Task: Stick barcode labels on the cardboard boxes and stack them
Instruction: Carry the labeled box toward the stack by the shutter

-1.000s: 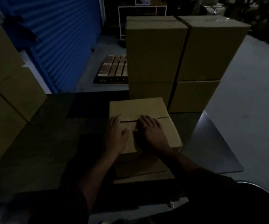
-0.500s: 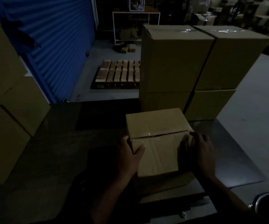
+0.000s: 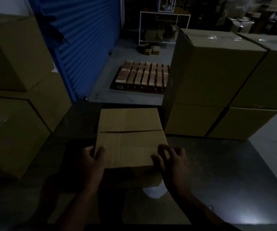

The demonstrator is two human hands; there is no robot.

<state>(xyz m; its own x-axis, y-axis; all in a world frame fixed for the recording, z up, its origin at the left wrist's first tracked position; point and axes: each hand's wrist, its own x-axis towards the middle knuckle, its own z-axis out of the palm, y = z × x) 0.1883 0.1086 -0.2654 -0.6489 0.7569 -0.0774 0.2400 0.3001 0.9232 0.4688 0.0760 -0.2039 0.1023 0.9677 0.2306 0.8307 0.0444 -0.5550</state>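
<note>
While both hands clasp the cardboard box (image 3: pixel 129 137) on the worktop (image 3: pixel 234 172), left hand (image 3: pixel 91 162) and right hand (image 3: pixel 174 165) at its near corners, no label shows; labelling and stacking seemingly remain.

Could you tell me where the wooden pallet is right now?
The pallet lies on the floor beyond the table, between the blue shutter and the stacked boxes on the right.

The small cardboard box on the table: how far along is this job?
Done: brown cardboard boxes stacked at right. In hand: the small brown cardboard box, left hand gripping its side, right hand at its near corner. Left: no barcode label shows on it, and it is not stacked.
</note>
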